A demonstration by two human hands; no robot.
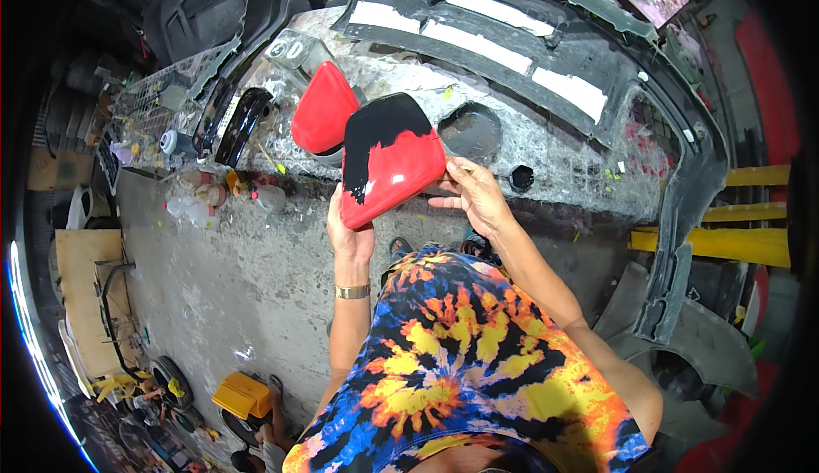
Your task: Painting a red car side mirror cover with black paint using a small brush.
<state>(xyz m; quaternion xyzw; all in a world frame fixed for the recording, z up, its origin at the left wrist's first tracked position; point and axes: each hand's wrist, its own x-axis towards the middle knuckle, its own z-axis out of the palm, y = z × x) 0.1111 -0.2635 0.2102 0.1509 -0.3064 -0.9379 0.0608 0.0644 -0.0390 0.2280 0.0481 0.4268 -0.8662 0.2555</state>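
A glossy, rounded panel [392, 187], red with an uneven black patch over its upper part, is held up in front of me. My left hand [348, 226] supports its lower left corner, with the fingers partly hidden behind it. My right hand [472, 191] grips its right edge by the thumb and fingertips. Behind it a second red piece [322, 110] rests on the paint-spattered bench [623, 174]. A glossy black curved part [243, 123] lies to its left, and a dark oval recess [469, 132] shows to the right.
A large black bumper-like frame [708, 157] arches round the bench. Plastic bottles [196, 200] cluster at the left below a wire mesh [166, 81]. Yellow bars [717, 243] and grey body parts [699, 345] are at the right. Another person [269, 435] is low at the lower left beside a yellow object [243, 392].
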